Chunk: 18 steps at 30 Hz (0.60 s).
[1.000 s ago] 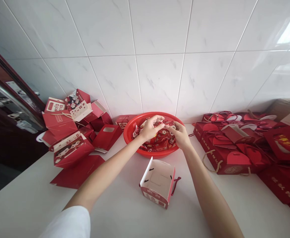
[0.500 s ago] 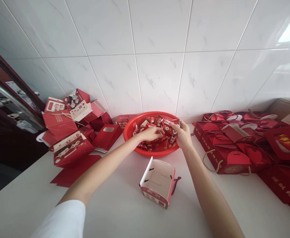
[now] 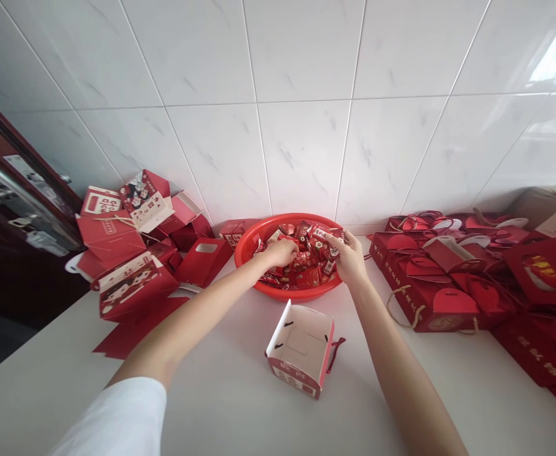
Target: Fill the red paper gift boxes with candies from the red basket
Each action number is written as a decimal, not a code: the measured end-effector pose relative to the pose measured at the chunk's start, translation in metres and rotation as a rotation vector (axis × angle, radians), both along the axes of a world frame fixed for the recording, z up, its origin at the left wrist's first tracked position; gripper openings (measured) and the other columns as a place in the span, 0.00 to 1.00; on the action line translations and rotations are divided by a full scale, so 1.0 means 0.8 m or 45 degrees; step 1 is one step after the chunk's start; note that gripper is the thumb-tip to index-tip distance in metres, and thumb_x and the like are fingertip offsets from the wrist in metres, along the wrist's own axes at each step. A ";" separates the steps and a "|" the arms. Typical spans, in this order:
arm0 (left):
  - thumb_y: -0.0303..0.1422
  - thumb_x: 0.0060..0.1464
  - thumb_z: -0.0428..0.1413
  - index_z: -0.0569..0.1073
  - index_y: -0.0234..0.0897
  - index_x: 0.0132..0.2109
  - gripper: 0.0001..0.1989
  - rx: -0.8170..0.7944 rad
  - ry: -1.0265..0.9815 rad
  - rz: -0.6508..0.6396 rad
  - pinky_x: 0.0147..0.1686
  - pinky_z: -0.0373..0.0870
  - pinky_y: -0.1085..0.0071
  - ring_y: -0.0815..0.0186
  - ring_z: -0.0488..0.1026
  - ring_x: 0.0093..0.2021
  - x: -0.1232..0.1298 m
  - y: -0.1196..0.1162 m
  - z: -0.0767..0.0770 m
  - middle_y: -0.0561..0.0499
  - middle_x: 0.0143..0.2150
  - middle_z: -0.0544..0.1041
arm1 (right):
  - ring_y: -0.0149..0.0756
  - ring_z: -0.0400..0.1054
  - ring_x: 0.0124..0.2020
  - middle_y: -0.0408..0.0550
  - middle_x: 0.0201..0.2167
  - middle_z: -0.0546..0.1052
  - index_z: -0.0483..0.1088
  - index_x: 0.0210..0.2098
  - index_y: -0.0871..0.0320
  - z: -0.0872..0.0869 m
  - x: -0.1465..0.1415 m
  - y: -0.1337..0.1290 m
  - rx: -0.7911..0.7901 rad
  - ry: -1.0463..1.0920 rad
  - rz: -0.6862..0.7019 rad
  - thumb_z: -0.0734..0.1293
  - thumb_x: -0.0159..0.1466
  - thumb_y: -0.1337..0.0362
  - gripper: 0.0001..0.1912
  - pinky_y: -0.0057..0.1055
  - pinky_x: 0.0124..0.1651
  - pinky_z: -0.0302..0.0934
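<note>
A red plastic basket [image 3: 291,294] against the tiled wall holds many small red wrapped packets [image 3: 309,277]. My left hand [image 3: 284,252] is over the packets at the middle of the basket, its fingers closed; what they pinch, if anything, is too small to name. At the basket's right side my right hand [image 3: 349,253] grips a wrapped packet [image 3: 334,247] between thumb and fingers. In front of the basket stands an open red and white box [image 3: 301,339], its pale inside facing up and a dark red cord at its right.
Red boxes and flat cartons [image 3: 130,285] are heaped at the left, beside a dark door [image 3: 16,253] with a metal handle. Closed red gift boxes [image 3: 439,278] with cord handles crowd the right side. The white table [image 3: 221,392] runs up to the wall.
My left hand has moved slightly left within the basket and its fingers have drawn together. My right hand stays nearly in place. The whole view has shifted a little.
</note>
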<state>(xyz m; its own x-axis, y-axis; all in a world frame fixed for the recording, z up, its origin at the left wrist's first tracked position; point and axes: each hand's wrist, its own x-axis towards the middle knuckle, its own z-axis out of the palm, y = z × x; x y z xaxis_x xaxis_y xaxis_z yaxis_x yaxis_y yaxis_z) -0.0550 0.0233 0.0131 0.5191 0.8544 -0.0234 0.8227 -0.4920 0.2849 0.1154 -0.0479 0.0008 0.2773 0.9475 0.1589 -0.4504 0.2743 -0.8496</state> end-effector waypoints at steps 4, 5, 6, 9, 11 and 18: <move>0.26 0.55 0.52 0.77 0.40 0.31 0.10 -0.013 0.134 0.056 0.39 0.69 0.66 0.55 0.76 0.40 -0.010 0.005 0.004 0.46 0.36 0.81 | 0.36 0.70 0.30 0.41 0.25 0.74 0.67 0.27 0.55 -0.002 0.000 0.002 -0.001 0.011 -0.030 0.79 0.44 0.56 0.20 0.34 0.36 0.67; 0.26 0.56 0.51 0.77 0.40 0.32 0.10 -0.009 0.158 0.072 0.39 0.69 0.66 0.55 0.76 0.42 -0.012 0.005 0.004 0.46 0.37 0.81 | 0.36 0.70 0.30 0.41 0.25 0.74 0.67 0.27 0.55 -0.002 0.000 0.002 -0.003 0.001 -0.034 0.79 0.44 0.55 0.20 0.34 0.36 0.67; 0.26 0.56 0.51 0.77 0.40 0.33 0.10 -0.002 0.180 0.089 0.40 0.69 0.66 0.54 0.76 0.44 -0.013 0.005 0.005 0.46 0.38 0.81 | 0.36 0.70 0.30 0.41 0.25 0.74 0.67 0.27 0.55 -0.003 0.001 0.002 -0.005 -0.009 -0.034 0.79 0.44 0.55 0.20 0.34 0.36 0.67; 0.26 0.56 0.50 0.77 0.39 0.35 0.11 0.036 0.249 0.150 0.41 0.70 0.63 0.51 0.77 0.46 -0.015 0.003 0.008 0.43 0.40 0.79 | 0.38 0.71 0.31 0.42 0.27 0.75 0.68 0.29 0.54 -0.003 0.002 0.002 -0.001 -0.020 -0.021 0.79 0.45 0.54 0.21 0.35 0.36 0.67; 0.26 0.57 0.50 0.78 0.38 0.37 0.11 0.066 0.286 0.188 0.42 0.71 0.61 0.49 0.77 0.46 -0.016 0.001 0.009 0.40 0.44 0.79 | 0.39 0.72 0.31 0.42 0.28 0.76 0.68 0.29 0.54 -0.003 0.002 0.002 0.002 -0.020 -0.015 0.79 0.45 0.54 0.21 0.35 0.36 0.67; 0.27 0.57 0.51 0.78 0.36 0.41 0.11 0.146 0.330 0.194 0.44 0.72 0.57 0.45 0.78 0.47 -0.014 -0.010 0.013 0.37 0.45 0.79 | 0.38 0.72 0.31 0.42 0.28 0.76 0.69 0.30 0.54 -0.002 0.002 0.001 -0.005 -0.017 0.001 0.79 0.45 0.55 0.20 0.35 0.36 0.68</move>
